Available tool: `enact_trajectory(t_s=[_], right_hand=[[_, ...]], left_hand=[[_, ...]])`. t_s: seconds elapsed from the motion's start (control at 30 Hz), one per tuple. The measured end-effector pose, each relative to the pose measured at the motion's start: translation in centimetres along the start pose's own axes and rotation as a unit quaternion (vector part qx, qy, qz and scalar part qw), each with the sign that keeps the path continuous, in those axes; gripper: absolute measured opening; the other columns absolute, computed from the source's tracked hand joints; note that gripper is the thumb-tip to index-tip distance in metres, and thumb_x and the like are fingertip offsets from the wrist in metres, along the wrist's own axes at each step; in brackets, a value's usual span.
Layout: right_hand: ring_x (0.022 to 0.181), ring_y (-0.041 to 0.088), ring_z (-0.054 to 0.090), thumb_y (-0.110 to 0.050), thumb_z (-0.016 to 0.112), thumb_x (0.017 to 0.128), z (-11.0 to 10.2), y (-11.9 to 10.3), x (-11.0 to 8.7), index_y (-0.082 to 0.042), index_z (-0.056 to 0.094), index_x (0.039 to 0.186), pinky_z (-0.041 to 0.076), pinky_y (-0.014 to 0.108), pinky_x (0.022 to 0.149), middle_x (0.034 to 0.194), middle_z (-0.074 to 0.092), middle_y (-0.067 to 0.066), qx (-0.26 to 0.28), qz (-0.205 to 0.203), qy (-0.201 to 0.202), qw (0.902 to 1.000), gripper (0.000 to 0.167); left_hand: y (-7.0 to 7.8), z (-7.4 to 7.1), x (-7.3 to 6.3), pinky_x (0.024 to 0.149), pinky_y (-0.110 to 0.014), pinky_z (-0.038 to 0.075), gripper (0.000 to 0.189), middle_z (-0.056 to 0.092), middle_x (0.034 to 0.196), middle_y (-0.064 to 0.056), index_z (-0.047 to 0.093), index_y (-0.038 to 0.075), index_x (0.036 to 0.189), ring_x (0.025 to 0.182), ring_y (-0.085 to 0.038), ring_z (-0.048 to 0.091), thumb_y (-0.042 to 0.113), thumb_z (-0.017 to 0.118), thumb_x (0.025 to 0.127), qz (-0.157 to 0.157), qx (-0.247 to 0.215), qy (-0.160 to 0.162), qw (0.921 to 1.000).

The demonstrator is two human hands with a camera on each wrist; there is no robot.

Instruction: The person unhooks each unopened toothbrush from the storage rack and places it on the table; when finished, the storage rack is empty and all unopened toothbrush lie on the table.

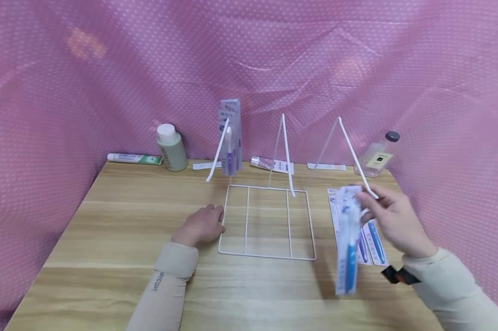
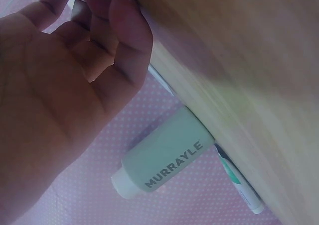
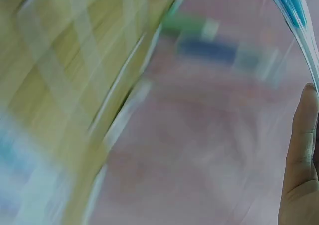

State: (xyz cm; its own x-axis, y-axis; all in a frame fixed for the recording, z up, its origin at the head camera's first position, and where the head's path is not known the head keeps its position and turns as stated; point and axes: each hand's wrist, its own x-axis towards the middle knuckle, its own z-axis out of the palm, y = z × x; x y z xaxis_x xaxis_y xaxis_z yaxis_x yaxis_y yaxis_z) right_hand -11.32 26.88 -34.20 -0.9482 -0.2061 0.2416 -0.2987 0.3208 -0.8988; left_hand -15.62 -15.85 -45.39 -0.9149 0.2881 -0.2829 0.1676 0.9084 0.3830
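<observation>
Blue toothbrush pack [image 1: 350, 257] mostly below right-hand grip [image 1: 393, 220], upper end in narrow pinch.

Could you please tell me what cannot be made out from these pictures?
- Held toothbrush pack, head view: blur hides its small print.
- Toothbrush packs on the table, head view: partly covered by the held pack and right hand.
- Left hand, left wrist view: top edge cuts off some fingertips.
- Clear bottle with dark cap, head view: label too small.
</observation>
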Motion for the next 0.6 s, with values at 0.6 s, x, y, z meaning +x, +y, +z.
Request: enact_trajectory(t_s=[0.6], right_hand=[[0.08,0.005,0.065,-0.027,0.039,0.116,-14.7,13.4,6.7,0.017,0.035,0.153,0.063,0.029,0.072,0.093,0.066,-0.01,-0.164,0.237,-0.056,0.9558,0.058]], left_hand=[[-0.4,0.2,-0.1,0.071,-0.04,0.047,0.021,0.054,0.094,-0.005,0.055,0.016,0.094,0.084,-0.024,0.054,0.022,0.075,0.092,0.002,0.002,0.004,1.0]])
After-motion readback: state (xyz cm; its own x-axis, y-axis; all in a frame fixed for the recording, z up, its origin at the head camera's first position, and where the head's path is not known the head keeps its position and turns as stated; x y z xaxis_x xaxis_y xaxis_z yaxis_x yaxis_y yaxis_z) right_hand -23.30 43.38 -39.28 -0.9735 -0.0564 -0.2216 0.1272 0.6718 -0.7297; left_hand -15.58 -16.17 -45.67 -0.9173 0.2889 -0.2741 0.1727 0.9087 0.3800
